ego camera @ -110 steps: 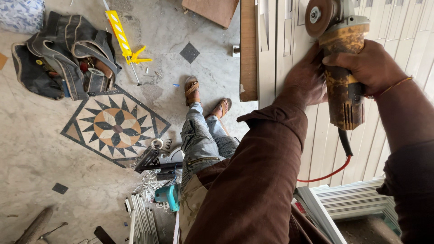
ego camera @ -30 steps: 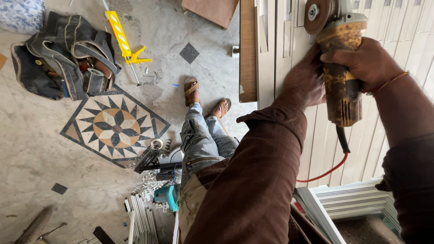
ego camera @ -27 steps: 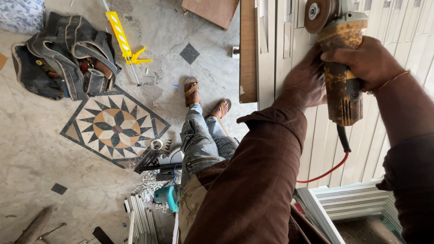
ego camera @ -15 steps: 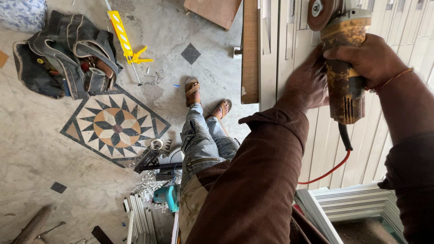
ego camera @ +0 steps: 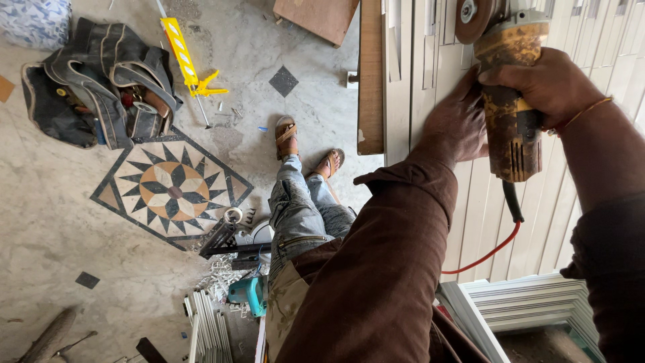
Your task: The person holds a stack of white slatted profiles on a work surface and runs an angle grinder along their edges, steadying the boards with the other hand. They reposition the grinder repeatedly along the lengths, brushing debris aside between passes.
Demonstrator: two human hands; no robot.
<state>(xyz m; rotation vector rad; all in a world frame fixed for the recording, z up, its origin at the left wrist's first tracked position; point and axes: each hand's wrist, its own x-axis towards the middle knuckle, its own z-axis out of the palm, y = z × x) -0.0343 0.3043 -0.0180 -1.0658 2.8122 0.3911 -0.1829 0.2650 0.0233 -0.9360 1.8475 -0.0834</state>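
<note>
Angle grinder (ego camera: 508, 101) upright against pale ribbed panel (ego camera: 484, 208), disc at top. Right hand (ego camera: 547, 84) fingers closed around body; left hand (ego camera: 457, 124) just beside, fingers pressing panel, not gripping.

A worn, rust-stained yellow-brown angle grinder (ego camera: 512, 101) with a round reddish-brown abrasive disc (ego camera: 472, 19) at its head is held up against pale slatted panelling (ego camera: 430, 81), disc end uppermost and body pointing down. From its lower end a black strain sleeve runs into a red power cord (ego camera: 490, 252) that curves down and leftwards.
</note>
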